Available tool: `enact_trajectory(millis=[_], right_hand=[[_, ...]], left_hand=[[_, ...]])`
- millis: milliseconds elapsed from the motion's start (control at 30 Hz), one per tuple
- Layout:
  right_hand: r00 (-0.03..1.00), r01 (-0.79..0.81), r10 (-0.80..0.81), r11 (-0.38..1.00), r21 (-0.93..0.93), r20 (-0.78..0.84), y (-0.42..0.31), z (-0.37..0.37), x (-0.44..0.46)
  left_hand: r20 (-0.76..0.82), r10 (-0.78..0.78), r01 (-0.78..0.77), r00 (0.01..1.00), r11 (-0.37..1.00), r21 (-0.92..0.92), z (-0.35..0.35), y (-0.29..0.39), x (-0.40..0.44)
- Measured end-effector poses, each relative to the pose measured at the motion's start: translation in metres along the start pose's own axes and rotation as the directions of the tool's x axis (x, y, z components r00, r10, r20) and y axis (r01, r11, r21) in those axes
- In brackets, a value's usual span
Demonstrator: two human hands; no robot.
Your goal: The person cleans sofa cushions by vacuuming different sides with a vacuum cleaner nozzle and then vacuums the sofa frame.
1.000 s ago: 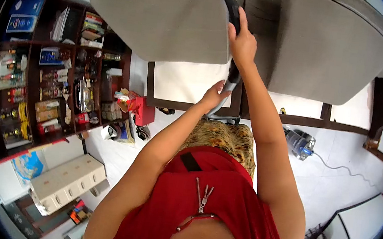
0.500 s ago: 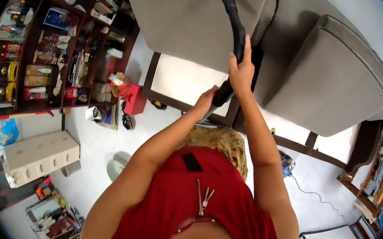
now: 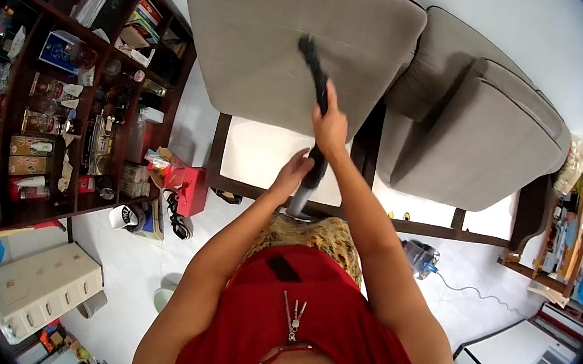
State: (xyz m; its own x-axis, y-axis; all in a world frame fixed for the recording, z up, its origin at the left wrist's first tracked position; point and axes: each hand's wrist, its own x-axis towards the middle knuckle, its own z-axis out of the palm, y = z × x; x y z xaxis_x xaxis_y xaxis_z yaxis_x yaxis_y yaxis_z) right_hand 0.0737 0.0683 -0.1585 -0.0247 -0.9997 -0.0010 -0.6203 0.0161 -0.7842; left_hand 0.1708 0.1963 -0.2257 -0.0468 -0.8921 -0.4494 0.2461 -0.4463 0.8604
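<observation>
A black vacuum wand [image 3: 314, 62] with a brush tip points up against the grey sofa cushion [image 3: 250, 41], which stands tilted on the wooden sofa frame. My right hand [image 3: 330, 123] is wrapped round the middle of the wand. Lower down, my left hand [image 3: 293, 173] holds the wand's thicker black part, near the grey hose [image 3: 299, 201]. Under the cushion lies the white sofa base [image 3: 259, 153]. To the right another grey cushion [image 3: 483, 139] leans at an angle.
Dark shelves [image 3: 95, 16] full of bottles and boxes stand left. A red box [image 3: 192, 191] and shoes sit on the floor. A clear vacuum canister [image 3: 419, 258] with a cord lies right of my arms. A cream cabinet [image 3: 50, 284] is at lower left.
The wand tip has moved down and left on the cushion, with both hands still round the wand. The view has shifted, and the whole upper edge of the left cushion now shows.
</observation>
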Motion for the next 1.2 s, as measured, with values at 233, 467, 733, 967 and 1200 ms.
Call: enact_trajectory(millis=[233, 467, 733, 967, 1200], right_hand=[[0.997, 0.028, -0.036, 0.994, 0.105, 0.071, -0.033, 0.046, -0.04], [0.94, 0.316, -0.298, 0.944, 0.094, -0.164, -0.171, 0.046, 0.051], [0.965, 0.218, -0.234, 0.967, -0.13, -0.122, -0.204, 0.068, 0.094], [0.99, 0.112, -0.091, 0.971, -0.214, 0.105, -0.136, 0.095, 0.035], [0.95, 0.31, -0.31, 0.951, 0.001, 0.028, -0.166, 0.095, 0.018]], left_hand=[[0.21, 0.041, -0.102, 0.977, 0.952, 0.287, -0.052, 0.013, -0.011], [-0.12, 0.407, -0.366, 0.905, 0.892, 0.265, -0.086, 0.075, 0.034], [-0.096, 0.225, -0.203, 0.97, 0.958, 0.202, -0.099, 0.101, 0.051], [0.029, 0.032, -0.041, 0.999, 0.93, 0.366, -0.101, 0.016, 0.022], [-0.036, 0.131, -0.114, 0.991, 0.947, 0.299, -0.119, 0.03, 0.007]])
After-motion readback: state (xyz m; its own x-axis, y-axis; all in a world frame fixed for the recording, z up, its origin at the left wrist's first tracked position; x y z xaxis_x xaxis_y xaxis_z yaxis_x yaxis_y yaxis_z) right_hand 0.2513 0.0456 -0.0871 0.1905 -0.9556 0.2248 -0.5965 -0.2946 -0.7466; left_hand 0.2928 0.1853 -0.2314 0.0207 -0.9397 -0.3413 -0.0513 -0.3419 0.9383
